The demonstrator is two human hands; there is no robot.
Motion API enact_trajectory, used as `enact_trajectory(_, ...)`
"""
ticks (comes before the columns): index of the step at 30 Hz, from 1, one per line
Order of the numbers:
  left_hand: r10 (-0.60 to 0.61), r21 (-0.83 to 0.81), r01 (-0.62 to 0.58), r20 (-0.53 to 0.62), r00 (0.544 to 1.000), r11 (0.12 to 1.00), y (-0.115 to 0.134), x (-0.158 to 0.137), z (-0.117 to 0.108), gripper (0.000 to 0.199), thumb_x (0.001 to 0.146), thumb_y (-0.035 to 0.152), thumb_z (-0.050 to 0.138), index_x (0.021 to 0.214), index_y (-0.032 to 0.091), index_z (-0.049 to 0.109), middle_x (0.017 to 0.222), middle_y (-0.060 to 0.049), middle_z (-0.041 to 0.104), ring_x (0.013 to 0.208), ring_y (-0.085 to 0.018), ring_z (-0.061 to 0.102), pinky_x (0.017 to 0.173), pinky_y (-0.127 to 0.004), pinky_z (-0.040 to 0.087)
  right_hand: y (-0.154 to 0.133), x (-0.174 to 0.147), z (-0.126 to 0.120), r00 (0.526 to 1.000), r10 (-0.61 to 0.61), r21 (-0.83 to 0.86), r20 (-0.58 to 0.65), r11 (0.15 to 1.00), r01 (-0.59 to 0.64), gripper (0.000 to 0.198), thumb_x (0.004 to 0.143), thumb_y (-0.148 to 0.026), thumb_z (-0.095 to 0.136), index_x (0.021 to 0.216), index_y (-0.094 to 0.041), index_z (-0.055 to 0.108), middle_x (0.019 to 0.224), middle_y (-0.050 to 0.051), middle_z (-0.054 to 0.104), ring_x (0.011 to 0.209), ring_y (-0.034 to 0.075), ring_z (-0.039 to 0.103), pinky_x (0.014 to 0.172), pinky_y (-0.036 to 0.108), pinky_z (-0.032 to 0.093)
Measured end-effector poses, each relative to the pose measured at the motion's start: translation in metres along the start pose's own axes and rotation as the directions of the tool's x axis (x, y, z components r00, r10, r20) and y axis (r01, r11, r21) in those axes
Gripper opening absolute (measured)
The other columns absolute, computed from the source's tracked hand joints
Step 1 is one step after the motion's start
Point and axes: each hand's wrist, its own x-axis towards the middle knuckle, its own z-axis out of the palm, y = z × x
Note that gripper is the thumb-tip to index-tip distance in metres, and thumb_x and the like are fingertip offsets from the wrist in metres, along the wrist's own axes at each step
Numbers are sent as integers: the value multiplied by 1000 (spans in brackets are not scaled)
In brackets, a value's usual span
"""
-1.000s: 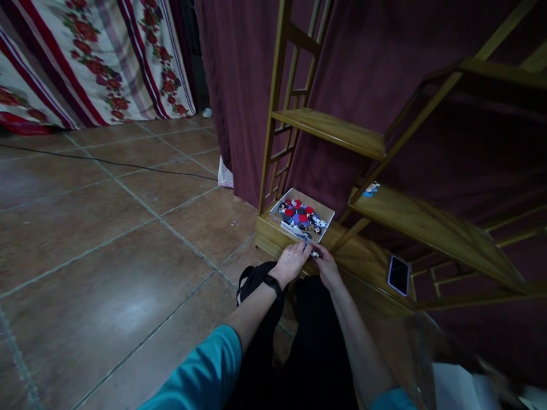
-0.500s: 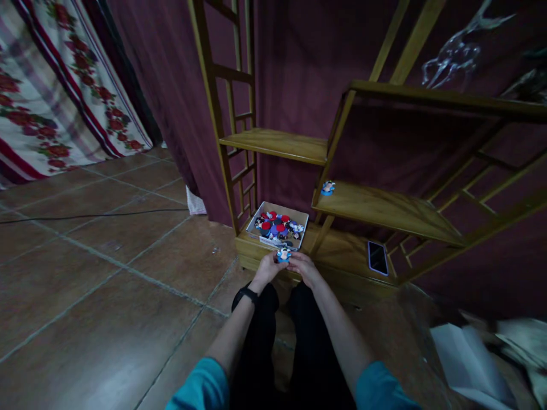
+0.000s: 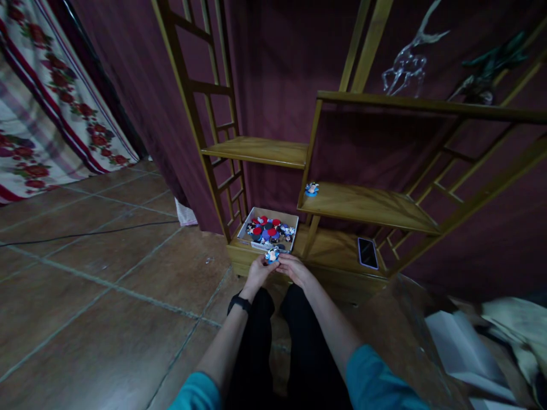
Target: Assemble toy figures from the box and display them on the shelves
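Observation:
A small figurine point(image 3: 272, 255) with a blue base is held between my two hands, in front of the box. My left hand point(image 3: 258, 271) grips it from the left, fingers closed around its edge. From the other side, the fingers of my right hand point(image 3: 294, 269) pinch it. Just beyond my hands, an open white box point(image 3: 291, 222) holds several small figurines with red, purple and dark bases. Another blue-based figurine point(image 3: 311, 189) stands at the left end of the middle shelf point(image 3: 367, 206).
The wooden shelf unit point(image 3: 260, 149) stands against a dark purple curtain. A phone point(image 3: 367, 253) lies on its bottom board. Higher up stand a clear deer ornament point(image 3: 405, 64) and a dark green sculpture point(image 3: 487, 71). A white box point(image 3: 465, 344) sits on the floor at right.
My view has turned slightly right, so the shelf and box appear further left. Both hands still hold the figurine, which seems slightly more upright toward me.

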Motion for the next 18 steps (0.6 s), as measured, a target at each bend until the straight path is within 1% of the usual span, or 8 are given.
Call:
enact_trajectory(4,-9,2,9,-50,999,1000,4,-4,3,44,51,42,73,81,12,58,58,2,59,50,-10,53,51,-22,42,1,-1,1,999,-4,11,34,1000,4,28,61,-21,70,88,-16,65,80,4,69,70,13,64,68,25,51)
enact_trajectory(7,-11,-19,10,-61,998,1000,7,-7,4,44,49,38,74,81,12,58,60,2,59,54,-11,54,54,-23,43,0,-2,3,998,-19,14,59,1000,19,28,59,-16,69,87,-16,65,83,5,69,74,14,65,71,26,51)
enact_trajectory(12,-16,-99,14,-24,1000,995,7,-10,3,43,47,33,76,81,12,58,61,2,59,55,-10,53,55,-22,41,2,-1,1,998,-42,24,36,999,41,29,56,-12,69,85,-16,64,85,4,69,78,17,65,75,30,51)
enact_trajectory(18,-35,-144,38,24,999,989,4,-10,1,37,49,35,75,73,13,58,54,3,54,50,-8,49,51,-20,38,4,4,-4,995,-21,25,95,1000,19,28,61,-11,68,89,-15,64,91,6,68,85,17,64,84,31,47)
